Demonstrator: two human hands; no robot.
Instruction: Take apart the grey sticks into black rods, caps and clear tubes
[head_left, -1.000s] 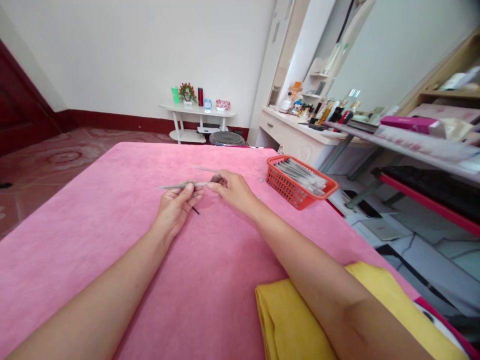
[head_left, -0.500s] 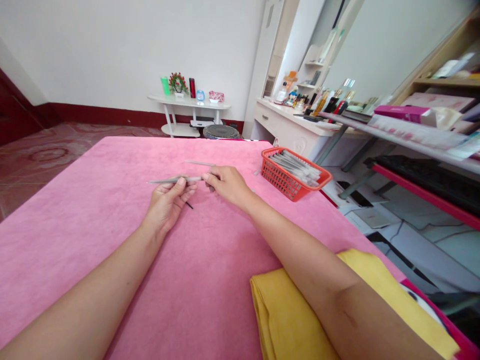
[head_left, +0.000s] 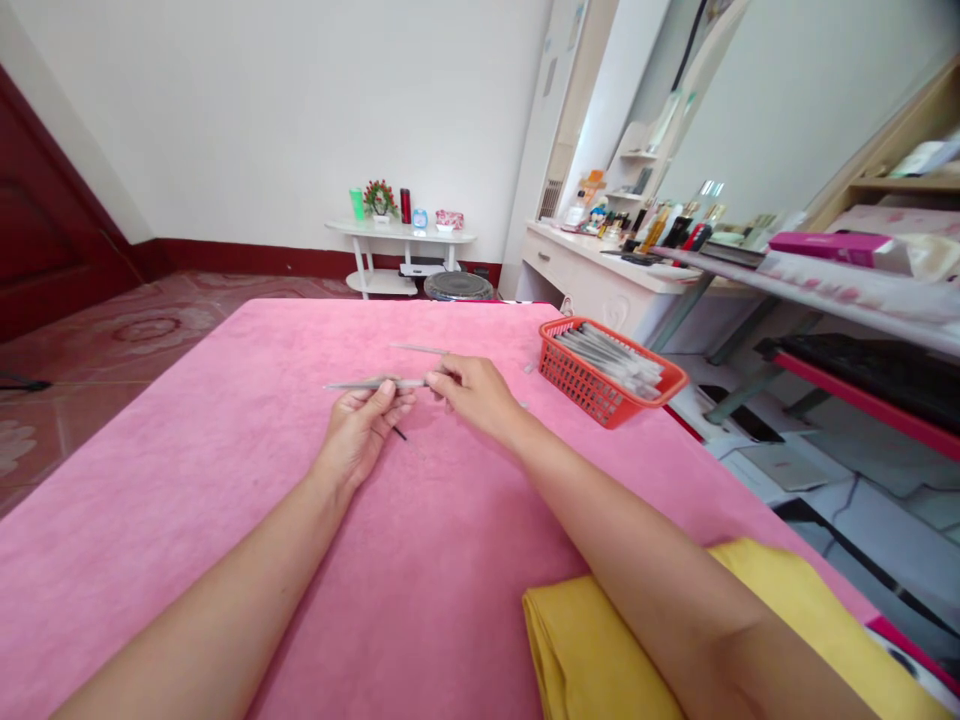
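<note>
Over the pink cloth, my left hand (head_left: 364, 425) pinches a slim grey stick (head_left: 352, 385) between thumb and fingers, its pointed end toward the left. At the stick's right end, the thumb and fingertips of my right hand (head_left: 472, 390) are closed on it. Just beyond my right hand, another thin grey stick (head_left: 416, 348) lies on the cloth, partly hidden by the fingers. A short, thin black piece (head_left: 400, 433) shows beside my left hand. To the right stands a red plastic basket (head_left: 577, 388) holding several grey sticks (head_left: 611, 360).
A folded yellow cloth (head_left: 592, 650) lies under my right forearm on the pink-covered table (head_left: 420, 600). Small clear bits (head_left: 529, 368) lie near the basket. Beyond are a white side table (head_left: 405, 232), a dresser with bottles (head_left: 600, 260) and a cluttered shelf (head_left: 825, 280) on the right.
The whole view has shifted, so everything appears lower and farther right. Both hands keep nearly the same hold on the grey stick.
</note>
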